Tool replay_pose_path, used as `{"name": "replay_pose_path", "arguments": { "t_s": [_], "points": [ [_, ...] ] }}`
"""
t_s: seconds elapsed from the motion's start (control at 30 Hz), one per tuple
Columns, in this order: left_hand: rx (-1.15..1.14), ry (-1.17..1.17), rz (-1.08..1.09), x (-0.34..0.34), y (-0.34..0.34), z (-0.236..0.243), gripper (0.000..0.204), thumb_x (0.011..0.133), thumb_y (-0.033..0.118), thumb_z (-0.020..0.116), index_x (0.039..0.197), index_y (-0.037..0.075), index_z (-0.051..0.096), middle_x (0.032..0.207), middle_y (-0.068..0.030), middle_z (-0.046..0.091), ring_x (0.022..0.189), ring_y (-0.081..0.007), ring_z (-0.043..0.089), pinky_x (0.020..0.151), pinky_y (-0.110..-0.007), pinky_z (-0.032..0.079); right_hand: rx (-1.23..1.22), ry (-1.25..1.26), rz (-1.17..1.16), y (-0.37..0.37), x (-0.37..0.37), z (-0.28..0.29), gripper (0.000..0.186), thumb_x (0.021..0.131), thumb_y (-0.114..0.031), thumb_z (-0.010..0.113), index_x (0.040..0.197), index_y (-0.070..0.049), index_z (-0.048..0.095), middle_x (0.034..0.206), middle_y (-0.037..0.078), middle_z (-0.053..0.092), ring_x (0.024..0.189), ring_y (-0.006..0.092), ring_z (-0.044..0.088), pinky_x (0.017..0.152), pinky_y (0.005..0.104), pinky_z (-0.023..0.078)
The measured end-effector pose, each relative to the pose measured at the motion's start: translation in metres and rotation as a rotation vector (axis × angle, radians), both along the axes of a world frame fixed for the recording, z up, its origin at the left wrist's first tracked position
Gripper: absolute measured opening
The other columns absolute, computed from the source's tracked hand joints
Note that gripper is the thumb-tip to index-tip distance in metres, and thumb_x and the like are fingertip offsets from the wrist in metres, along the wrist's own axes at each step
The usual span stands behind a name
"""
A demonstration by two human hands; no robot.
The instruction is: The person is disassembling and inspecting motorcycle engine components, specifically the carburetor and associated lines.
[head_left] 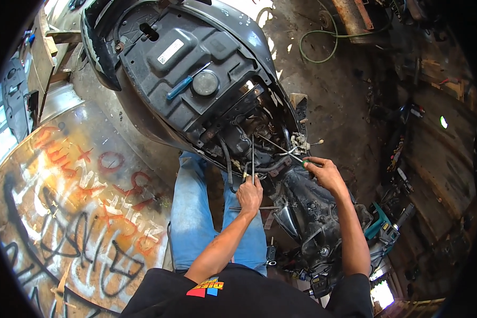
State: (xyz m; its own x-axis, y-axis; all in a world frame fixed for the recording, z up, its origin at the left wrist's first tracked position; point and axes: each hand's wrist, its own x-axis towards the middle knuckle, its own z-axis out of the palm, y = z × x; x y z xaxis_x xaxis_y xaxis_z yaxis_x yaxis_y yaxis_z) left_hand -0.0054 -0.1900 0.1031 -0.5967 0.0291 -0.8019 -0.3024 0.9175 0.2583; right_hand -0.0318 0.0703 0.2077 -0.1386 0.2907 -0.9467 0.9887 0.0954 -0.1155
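Bare, dark ground [334,100] spreads around a partly stripped motorbike [307,199], with a spray-painted board [90,201] lying to the left and a looped green hose [318,47] on the ground well beyond the bike's right side. At the rear, a black plastic panel [183,53] is exposed; toward its lower edge sits a round cap [205,83], and just beside that lies a blue-handled screwdriver [181,86], its shaft pointing toward the panel's right edge. Below that edge, the open engine bay [238,140] shows tubes and metal parts. The left hand [249,196] is closed around the near end of a slim metal rod [253,156], which reaches into the bay. The right hand [327,174] grips the green handle of a thin tool [282,149], slanting inward over the bay's right edge; both tips lie close together, though I cannot tell whether they touch. Near that same edge rests a small metal assembly [300,142].
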Motion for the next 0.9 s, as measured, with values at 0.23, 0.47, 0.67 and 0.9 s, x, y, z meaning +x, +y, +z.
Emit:
{"name": "replay_pose_path", "arguments": {
  "t_s": [0.23,0.47,0.67,0.9],
  "points": [
    [0.005,-0.006,0.011,0.000,-0.001,0.000,0.040,0.101,0.034,0.053,0.092,-0.001,0.069,0.083,-0.0316,0.069,0.081,-0.0514,0.068,0.077,-0.058,0.053,0.009,-0.010,0.037,0.005,-0.007,-0.004,0.040,0.091,-0.035,0.071,0.121,-0.009,0.075,0.067,0.002,0.062,0.055,0.0089,0.051,0.052,0.0312,0.042],
    [0.015,-0.010,0.008,0.000,-0.001,-0.001,0.039,0.101,0.034,0.053,0.092,-0.001,0.069,0.082,-0.0323,0.068,0.081,-0.0516,0.067,0.076,-0.059,0.052,-0.183,-0.150,-0.046,0.033,-0.033,-0.016,0.043,0.096,-0.041,0.061,0.113,-0.004,0.074,0.067,0.003,0.061,0.047,0.0116,0.049,0.042,0.0297,0.040],
    [0.005,0.010,-0.028,0.000,0.000,-0.001,0.041,0.102,0.035,0.052,0.094,-0.002,0.069,0.080,-0.0306,0.069,0.078,-0.0498,0.069,0.074,-0.058,0.054,0.241,0.148,0.722,0.032,-0.052,-0.020,0.040,0.095,-0.039,0.062,0.100,-0.002,0.074,0.076,0.015,0.066,0.065,0.0320,0.064,0.069,0.0429,0.055],
    [-0.003,0.005,-0.019,-0.001,0.001,-0.001,0.041,0.102,0.036,0.052,0.094,-0.001,0.069,0.079,-0.0309,0.069,0.077,-0.0502,0.069,0.073,-0.058,0.054,0.296,0.480,0.513,0.002,-0.064,0.008,0.025,0.091,-0.024,0.073,0.106,-0.003,0.072,0.102,0.018,0.065,0.096,0.0379,0.067,0.084,0.0447,0.054]
  ]
}}
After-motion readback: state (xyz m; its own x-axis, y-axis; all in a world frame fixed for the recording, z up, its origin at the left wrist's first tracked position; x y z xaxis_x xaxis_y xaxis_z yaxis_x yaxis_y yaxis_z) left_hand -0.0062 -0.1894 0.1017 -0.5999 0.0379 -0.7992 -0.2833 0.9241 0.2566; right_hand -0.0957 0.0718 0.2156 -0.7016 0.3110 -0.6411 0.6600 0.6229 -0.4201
